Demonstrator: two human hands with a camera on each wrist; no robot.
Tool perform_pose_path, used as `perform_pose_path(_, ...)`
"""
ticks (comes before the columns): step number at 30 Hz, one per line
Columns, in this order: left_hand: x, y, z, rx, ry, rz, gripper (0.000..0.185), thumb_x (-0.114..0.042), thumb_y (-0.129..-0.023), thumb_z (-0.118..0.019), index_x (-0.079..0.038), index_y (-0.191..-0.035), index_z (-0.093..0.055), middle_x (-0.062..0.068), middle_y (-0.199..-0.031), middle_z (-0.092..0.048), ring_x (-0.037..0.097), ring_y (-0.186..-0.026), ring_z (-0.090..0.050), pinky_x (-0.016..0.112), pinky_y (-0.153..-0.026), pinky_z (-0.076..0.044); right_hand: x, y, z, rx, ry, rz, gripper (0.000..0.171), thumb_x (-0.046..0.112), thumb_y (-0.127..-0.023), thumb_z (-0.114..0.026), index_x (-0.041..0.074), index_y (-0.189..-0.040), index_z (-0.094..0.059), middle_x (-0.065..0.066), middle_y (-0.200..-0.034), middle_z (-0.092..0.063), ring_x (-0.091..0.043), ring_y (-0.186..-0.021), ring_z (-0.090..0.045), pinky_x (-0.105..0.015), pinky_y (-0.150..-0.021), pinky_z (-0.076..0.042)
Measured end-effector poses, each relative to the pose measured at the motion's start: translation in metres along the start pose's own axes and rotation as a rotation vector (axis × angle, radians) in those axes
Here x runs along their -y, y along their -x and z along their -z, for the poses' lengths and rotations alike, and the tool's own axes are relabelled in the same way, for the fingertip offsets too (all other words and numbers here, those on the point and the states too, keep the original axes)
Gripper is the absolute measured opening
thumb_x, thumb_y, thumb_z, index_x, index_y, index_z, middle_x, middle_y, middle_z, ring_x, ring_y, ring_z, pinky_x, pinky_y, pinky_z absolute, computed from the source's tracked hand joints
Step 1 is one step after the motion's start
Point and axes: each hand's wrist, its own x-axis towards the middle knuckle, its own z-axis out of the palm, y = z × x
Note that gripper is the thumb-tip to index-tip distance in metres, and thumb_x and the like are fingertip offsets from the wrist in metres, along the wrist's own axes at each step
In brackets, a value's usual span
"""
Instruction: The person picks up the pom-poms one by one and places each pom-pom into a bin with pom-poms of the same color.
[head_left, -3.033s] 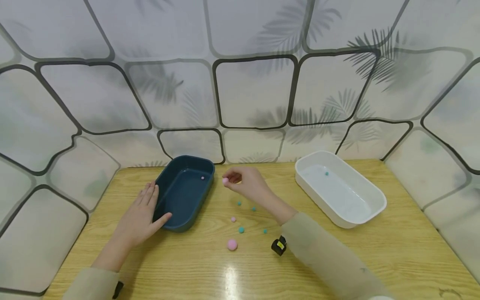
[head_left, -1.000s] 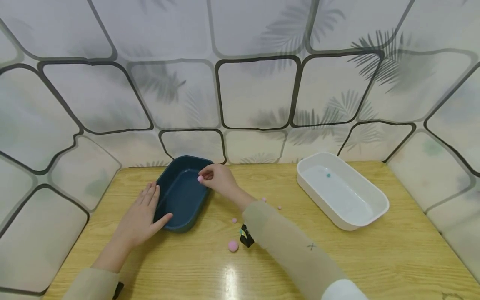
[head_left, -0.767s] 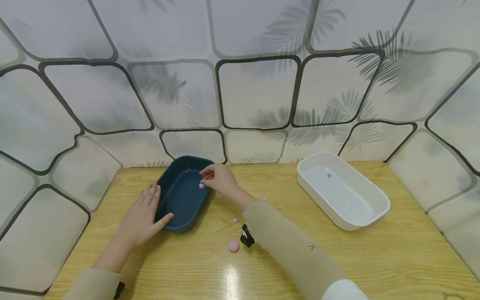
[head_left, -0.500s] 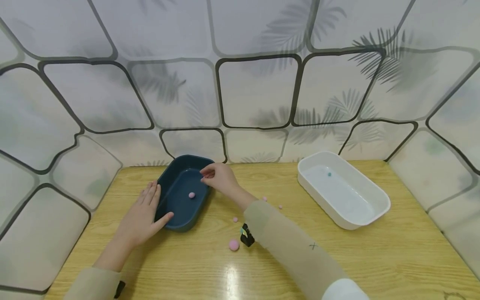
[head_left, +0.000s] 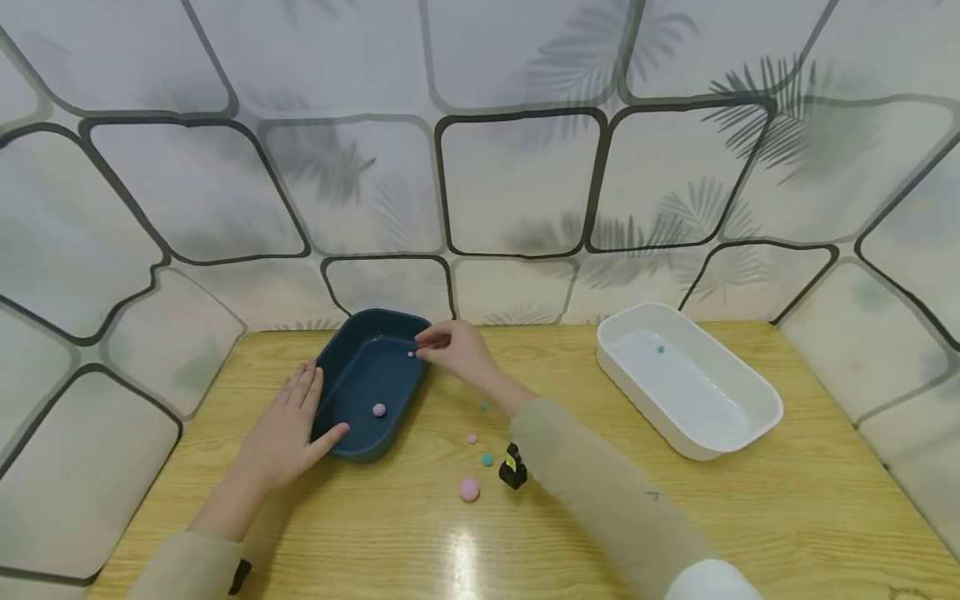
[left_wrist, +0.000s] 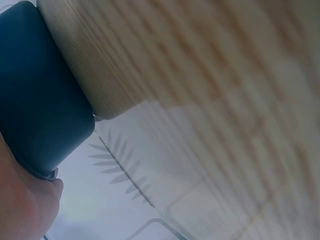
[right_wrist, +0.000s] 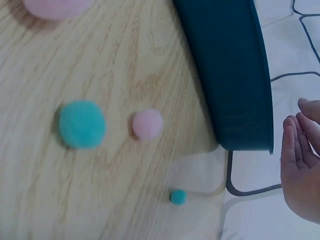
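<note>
Pompom (head_left: 379,409) now lying inside blue tray (head_left: 339,445), just dropped from right hand (head_left: 455,352), its grip relaxing empty above far rim, left hand (head_left: 283,433) bracing near wall with flat fingers.

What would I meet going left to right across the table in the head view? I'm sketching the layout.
Left hand → dark blue tray → right hand → white tray.
</note>
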Motion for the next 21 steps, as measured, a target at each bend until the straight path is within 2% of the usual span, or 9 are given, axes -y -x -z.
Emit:
perform_pose_path(5,0.001,0.000,0.000,0.019,0.003,0.010,0.099,-0.052,-0.103,-0.063,0.015,-0.163,-0.021,0.035,-0.173,-0.016,0.052,-0.161,-0.018,0.062,-0.133,-0.021,-0.002,0.006,0.015,-0.012,-0.001,-0.004,0.026,0.012,-0.098,-0.077,0.002,-0.122,-0.078,-0.014,-0.118,-0.079,-0.029,-0.106,-0.075,-0.033,-0.089,-0.063)
perform_pose_path(11,0.000,0.000,0.001,0.014,-0.008,0.004,0.100,-0.056,-0.103,-0.061,0.015,-0.162,-0.023,0.035,-0.172,-0.018,0.052,-0.161,-0.020,0.063,-0.130,-0.025,-0.007,0.014,0.033,-0.022,-0.002,0.023,0.025,0.012,-0.098,-0.077,0.002,-0.121,-0.079,-0.015,-0.114,-0.080,-0.029,-0.103,-0.075,-0.032,-0.088,-0.063)
perform_pose_path(21,-0.001,0.002,0.000,0.004,0.004,0.003,0.099,-0.051,-0.103,-0.064,0.015,-0.162,-0.022,0.035,-0.173,-0.017,0.052,-0.161,-0.019,0.061,-0.133,-0.021,-0.013,0.032,0.060,-0.033,0.027,0.023,0.024,0.011,-0.098,-0.077,0.001,-0.120,-0.079,-0.016,-0.116,-0.079,-0.029,-0.101,-0.075,-0.033,-0.090,-0.063)
